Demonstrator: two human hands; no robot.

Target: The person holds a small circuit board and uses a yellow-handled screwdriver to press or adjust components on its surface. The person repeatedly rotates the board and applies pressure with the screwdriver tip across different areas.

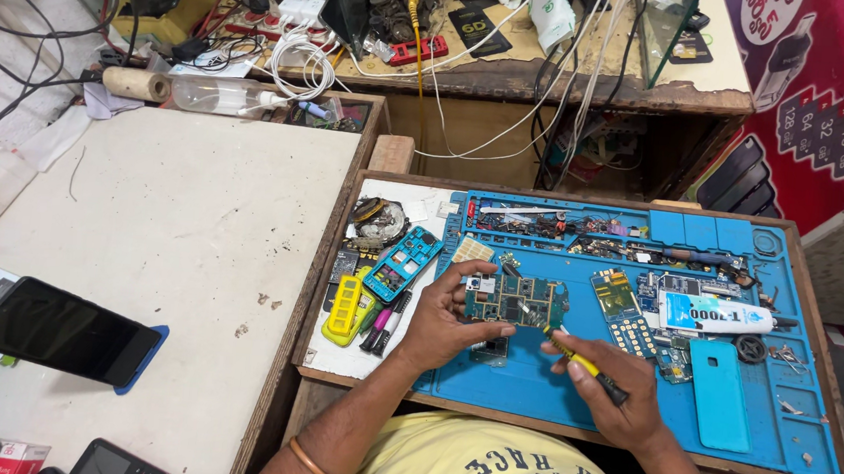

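On the blue mat (pixel 531 386) we pinch a green circuit board (pixel 517 300) in our left hand (pixel 441 319); right hand (pixel 611 387) fingers clamp a yellow screwdriver (pixel 583 364). At three o'clock lies a white tube (pixel 717 314); at one o'clock, a red sign (pixel 814 97).

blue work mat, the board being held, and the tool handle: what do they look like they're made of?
Blue work mat: probably silicone or rubber, matte, with moulded compartments. Board in the left hand: rigid laminate, green-blue, studded with metal parts. Tool in the right hand: likely glossy yellow plastic with a black end.
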